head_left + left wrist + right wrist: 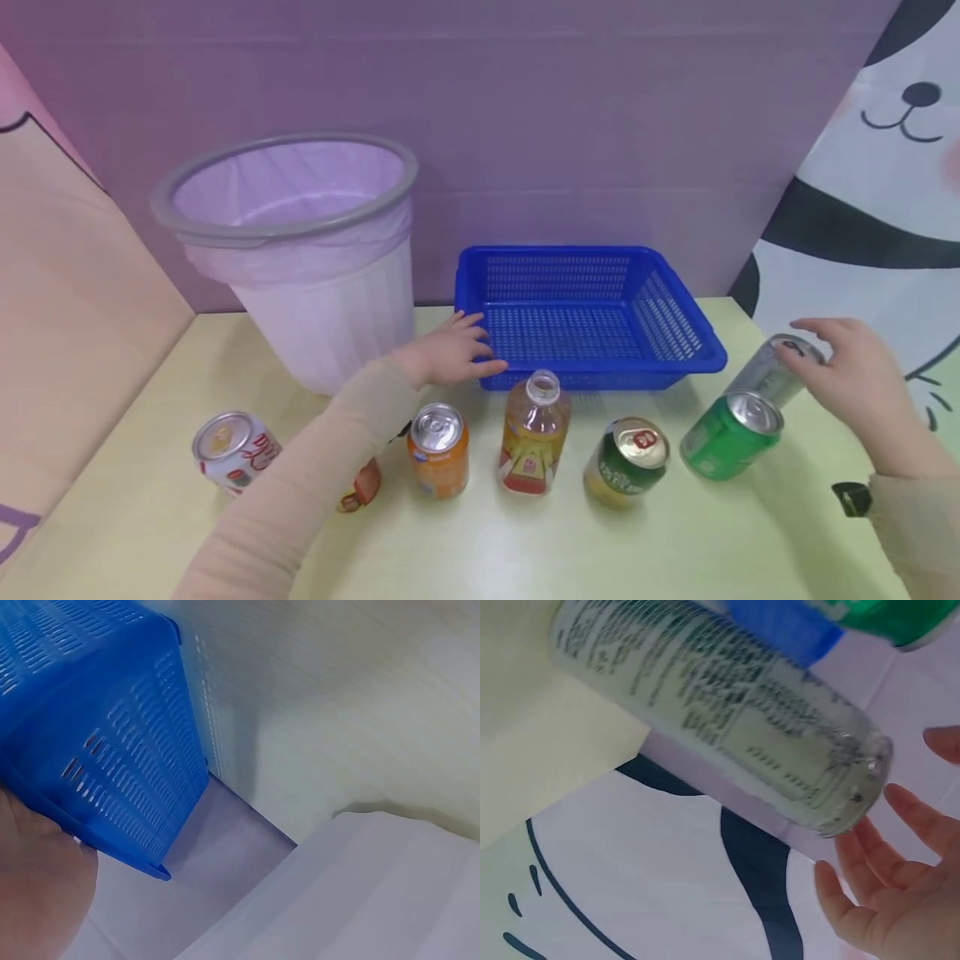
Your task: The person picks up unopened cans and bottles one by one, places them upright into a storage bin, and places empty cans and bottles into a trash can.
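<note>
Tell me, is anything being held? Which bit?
The right hand holds nothing; it's near the top of the silver can. The left hand is at the left rim of the blue basket; I can't tell if it grips.

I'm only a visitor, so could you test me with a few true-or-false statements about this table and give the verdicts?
1. The bottle stands between the orange can and the dark green-and-gold can. True.
2. In the head view, the bin stands right of the blue basket. False: it stands to the left.
3. The left hand is at the basket's left side. True.
4. The right hand grips the orange can. False: it is by the top of the silver can.
</note>
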The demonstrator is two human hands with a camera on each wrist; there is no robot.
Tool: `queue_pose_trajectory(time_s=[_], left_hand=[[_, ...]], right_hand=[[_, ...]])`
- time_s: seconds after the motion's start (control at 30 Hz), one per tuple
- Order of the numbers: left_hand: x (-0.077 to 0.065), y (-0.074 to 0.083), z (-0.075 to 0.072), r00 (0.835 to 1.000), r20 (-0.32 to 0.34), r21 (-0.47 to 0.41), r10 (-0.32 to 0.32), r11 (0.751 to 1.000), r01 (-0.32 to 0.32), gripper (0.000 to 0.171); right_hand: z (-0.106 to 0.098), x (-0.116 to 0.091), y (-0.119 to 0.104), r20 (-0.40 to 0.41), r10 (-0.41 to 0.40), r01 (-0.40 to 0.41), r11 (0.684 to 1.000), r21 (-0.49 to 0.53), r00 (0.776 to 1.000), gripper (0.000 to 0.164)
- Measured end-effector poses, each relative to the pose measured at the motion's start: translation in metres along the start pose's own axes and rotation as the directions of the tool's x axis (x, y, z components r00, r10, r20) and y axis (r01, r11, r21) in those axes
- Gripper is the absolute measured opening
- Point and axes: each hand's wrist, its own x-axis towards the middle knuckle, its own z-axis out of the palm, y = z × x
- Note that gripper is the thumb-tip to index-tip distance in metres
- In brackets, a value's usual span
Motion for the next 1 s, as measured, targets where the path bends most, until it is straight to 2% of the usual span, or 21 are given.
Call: queue_pose_trajectory(time_s=[0.2, 0.4, 0.5, 0.63, 0.8, 1.0], left_hand=[[0.002, 0.003, 0.002, 1.0, -0.013, 0.064, 0.001, 0.998, 0.0, 0.051], [0.001, 0.005, 0.002, 1.0, -0.017, 0.063, -0.008, 0.998, 0.009, 0.051], [0.0, 0.005, 0.001, 1.0, -0.023, 0.064, -0.019, 0.998, 0.02, 0.051], [-0.001, 0.006, 0.0, 0.999, -0.027, 0.063, -0.019, 0.998, 0.02, 0.052], [-0.001, 0.008, 0.0, 0.999, -0.026, 0.074, -0.018, 0.997, 0.02, 0.051], [-0.003, 0.008, 0.0, 1.0, -0.024, 0.067, -0.017, 0.998, 0.018, 0.052]], right_hand=[[0.008, 0.007, 0.016, 0.13, 0.033, -0.027, 0.999, -0.044, 0.991, 0.059], [0.014, 0.01, 0.024, 0.183, 0.029, -0.025, 0.999, -0.024, 0.983, 0.077], [0.018, 0.012, 0.026, 0.193, 0.023, -0.021, 1.0, -0.013, 0.981, 0.074], [0.019, 0.011, 0.028, 0.187, 0.042, -0.04, 0.999, -0.011, 0.981, 0.071], [0.012, 0.013, 0.026, 0.161, 0.104, -0.109, 0.994, 0.023, 0.981, 0.074], [-0.022, 0.027, 0.008, 0.084, 0.212, -0.219, 0.973, 0.073, 0.974, 0.08]])
